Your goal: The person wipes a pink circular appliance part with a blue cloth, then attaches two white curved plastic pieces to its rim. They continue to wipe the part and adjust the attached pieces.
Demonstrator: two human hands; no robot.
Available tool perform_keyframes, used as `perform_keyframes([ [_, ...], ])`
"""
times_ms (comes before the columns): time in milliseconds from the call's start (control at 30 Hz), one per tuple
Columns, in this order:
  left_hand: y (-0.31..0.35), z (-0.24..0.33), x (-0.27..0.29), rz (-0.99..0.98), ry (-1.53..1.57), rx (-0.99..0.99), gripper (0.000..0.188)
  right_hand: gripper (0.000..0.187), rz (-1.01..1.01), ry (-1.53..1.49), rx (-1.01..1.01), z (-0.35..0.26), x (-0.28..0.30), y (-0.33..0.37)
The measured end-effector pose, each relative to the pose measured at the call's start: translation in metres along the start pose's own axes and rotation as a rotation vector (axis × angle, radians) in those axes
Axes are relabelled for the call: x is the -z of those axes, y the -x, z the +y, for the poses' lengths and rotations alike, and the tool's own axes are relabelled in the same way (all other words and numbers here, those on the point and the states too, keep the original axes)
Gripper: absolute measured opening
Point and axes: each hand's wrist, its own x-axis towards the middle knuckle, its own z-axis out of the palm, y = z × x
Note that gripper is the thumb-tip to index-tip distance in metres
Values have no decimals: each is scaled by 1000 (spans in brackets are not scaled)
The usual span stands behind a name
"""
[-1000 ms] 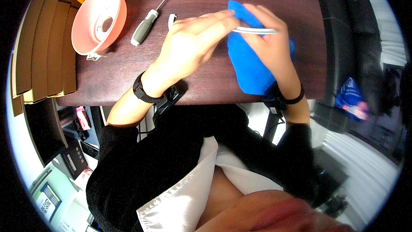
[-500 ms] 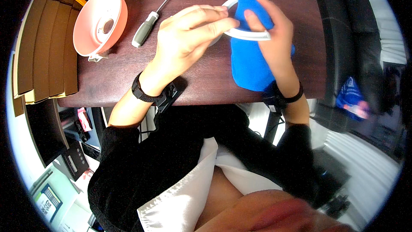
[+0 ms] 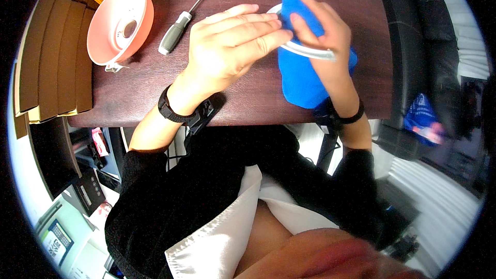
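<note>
1. Grasping a curved white band (image 3: 310,51) with the fingers of the left hand (image 3: 227,44).
2. Clasping a blue cloth (image 3: 306,80) in the bent fingers of the right hand (image 3: 330,33), at the band; cannot tell whether gripping both.
3. Held above the table (image 3: 248,95), with cloth spreading below the right hand.
4. With a screwdriver (image 3: 175,33) farther left, near a pink bowl (image 3: 106,26).
</note>
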Motion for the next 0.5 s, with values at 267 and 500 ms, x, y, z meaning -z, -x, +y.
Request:
perform_keyframes([
  [267,-3,2,5,-1,32,-13,24,31,-158,-274,55,-3,3,-2],
  [500,0,0,3,0,22,-10,25,29,39,96,5,-3,1,0],
])
